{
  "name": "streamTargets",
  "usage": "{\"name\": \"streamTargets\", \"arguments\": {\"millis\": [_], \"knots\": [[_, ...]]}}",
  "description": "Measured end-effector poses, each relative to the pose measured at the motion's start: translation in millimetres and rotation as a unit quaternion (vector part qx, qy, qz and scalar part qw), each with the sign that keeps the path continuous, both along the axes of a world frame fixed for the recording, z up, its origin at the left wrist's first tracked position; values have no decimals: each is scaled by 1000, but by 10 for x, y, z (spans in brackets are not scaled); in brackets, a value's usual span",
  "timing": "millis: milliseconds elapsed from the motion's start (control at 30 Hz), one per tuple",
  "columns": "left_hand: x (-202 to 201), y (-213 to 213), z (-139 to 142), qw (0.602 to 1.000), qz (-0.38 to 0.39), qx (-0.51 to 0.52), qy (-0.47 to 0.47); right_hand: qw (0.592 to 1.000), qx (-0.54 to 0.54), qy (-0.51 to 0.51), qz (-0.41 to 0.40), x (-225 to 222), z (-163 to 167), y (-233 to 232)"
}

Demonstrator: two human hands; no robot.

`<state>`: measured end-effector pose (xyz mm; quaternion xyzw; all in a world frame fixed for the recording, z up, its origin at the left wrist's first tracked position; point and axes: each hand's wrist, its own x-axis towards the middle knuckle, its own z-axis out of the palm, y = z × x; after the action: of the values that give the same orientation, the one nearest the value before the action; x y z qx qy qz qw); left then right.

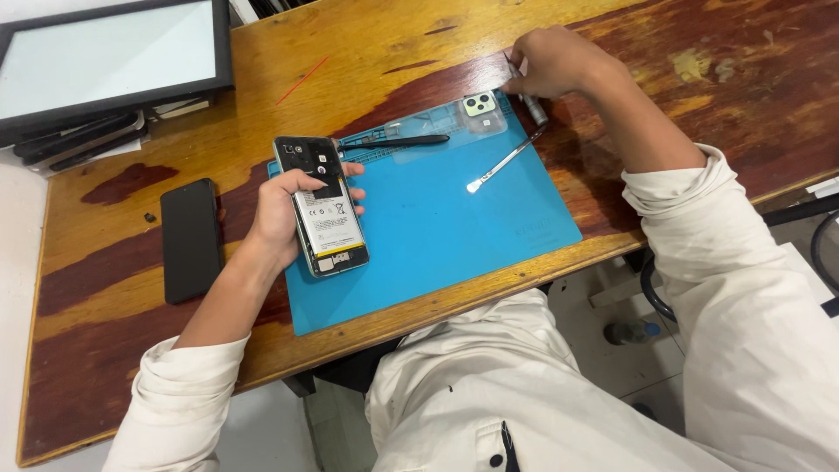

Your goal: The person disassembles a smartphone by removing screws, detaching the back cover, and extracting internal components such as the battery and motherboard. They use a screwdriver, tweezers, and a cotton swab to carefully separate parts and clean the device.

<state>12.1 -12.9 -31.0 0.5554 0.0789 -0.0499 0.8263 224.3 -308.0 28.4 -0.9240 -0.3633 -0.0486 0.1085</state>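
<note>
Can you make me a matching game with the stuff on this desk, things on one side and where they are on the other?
Things:
1. opened phone
2. black phone
3. metal tool
4. picture frame

Places:
A. lying on the blue mat, no hand on it
B. far left corner of the desk
C. held in the left hand
D. flat on the wood, left of the mat

Pairs: 1-C, 2-D, 3-A, 4-B

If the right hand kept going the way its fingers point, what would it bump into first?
Probably the clear phone back cover, just left of the right hand fingertips on the blue mat. The hand already touches a silver tool.
</note>
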Motion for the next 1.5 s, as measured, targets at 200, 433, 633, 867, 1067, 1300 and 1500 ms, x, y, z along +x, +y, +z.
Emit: {"name": "streamTargets", "arguments": {"millis": [200,433,633,867,1067,1300,1500], "knots": [[2,-2,-8,1000,1,3,-2,990,-102,88,-41,-74,59,3],[7,2,-21,1000,-1,0,-3,970,-117,204,-62,-195,142,14],[6,-6,-24,1000,-2,-4,-2,988,-102,106,-36,-100,86,-41],[12,-7,-25,1000,-1,-3,-1,1000,-12,-9,11,-94,78,-83],[11,-17,-29,999,-28,3,-24,988,27,-7,153,-259,80,58],[-12,-66,-56,985,-88,21,-144,979,27,23,201,-444,-38,204],[-17,-106,-127,986,-101,8,-129,972,2,42,231,-483,-141,237]]}}
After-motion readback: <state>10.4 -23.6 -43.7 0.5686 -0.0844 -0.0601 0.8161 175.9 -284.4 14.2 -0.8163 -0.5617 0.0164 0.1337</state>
